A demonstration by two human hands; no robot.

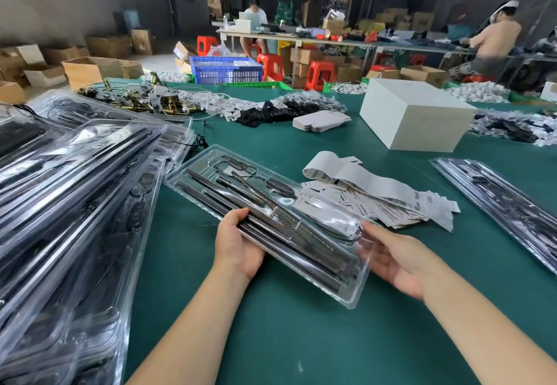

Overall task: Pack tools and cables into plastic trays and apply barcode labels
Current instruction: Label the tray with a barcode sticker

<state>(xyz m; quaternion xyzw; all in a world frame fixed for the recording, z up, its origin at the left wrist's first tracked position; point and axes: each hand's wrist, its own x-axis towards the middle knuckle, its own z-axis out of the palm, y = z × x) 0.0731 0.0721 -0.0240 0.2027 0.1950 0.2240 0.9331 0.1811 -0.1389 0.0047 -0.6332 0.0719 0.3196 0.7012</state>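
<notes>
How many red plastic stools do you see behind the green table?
5 at least. One by the far table's left end; one right of the blue crate; one further right; two partly hidden under the long table. Others may be hidden.

The green table (301,339) carries stacked clear trays (75,203), label strips (376,182), a white box (413,113) and, perhaps, bagged parts (313,101).

Tray (346,294) centre, tray stack (75,203) left, label strip (376,179) behind-right, box (416,113) beyond.
</notes>
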